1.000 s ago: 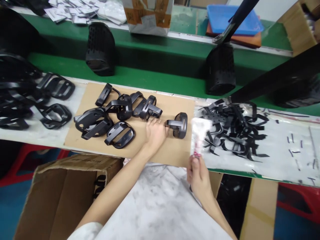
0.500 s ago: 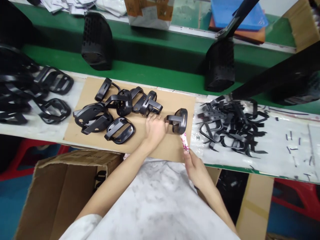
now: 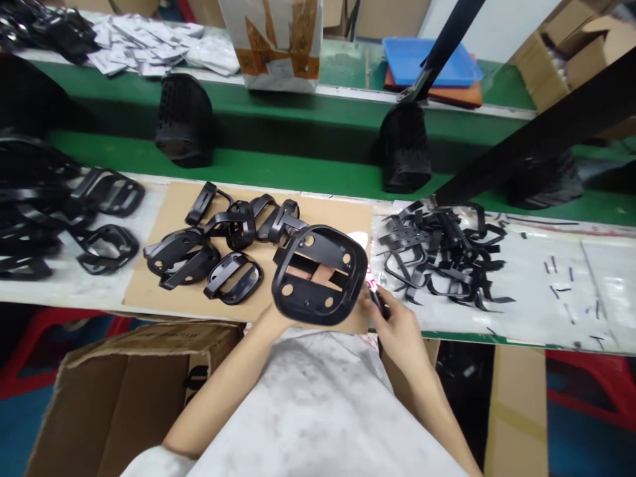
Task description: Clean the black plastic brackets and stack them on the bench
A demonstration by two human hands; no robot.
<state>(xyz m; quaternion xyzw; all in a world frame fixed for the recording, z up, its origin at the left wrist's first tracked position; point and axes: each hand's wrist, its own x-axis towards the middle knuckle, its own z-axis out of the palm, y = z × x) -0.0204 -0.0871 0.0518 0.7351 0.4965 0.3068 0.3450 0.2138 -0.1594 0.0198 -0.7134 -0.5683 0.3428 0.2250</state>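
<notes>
My left hand (image 3: 322,274) is mostly hidden behind a black plastic frame (image 3: 311,306), held up with its flat, holed side facing me. Fingers show through the frame's central slots, gripping it from behind. Close by on the right, my right hand (image 3: 399,324) is closed around a slim tool (image 3: 371,278) with a white-and-pink surface and a black part near the fingers. The frame hides some of this tool, so its exact kind is unclear. On the cardboard sheet (image 3: 283,291) to the left lie several similar black frames with strap-like handles (image 3: 238,278).
Loose black strips (image 3: 442,252) are heaped right of the cardboard. More black frames (image 3: 106,248) are piled at the left. Black perforated holders (image 3: 183,119) hang along the green ledge behind. An open carton (image 3: 124,384) stands below the bench, and a dark slanted bar (image 3: 536,146) crosses the right.
My left hand has brought the frame nearer and turned it, so its flat side now faces me. My right hand keeps its tool beside the frame. The camera view has shifted slightly.
</notes>
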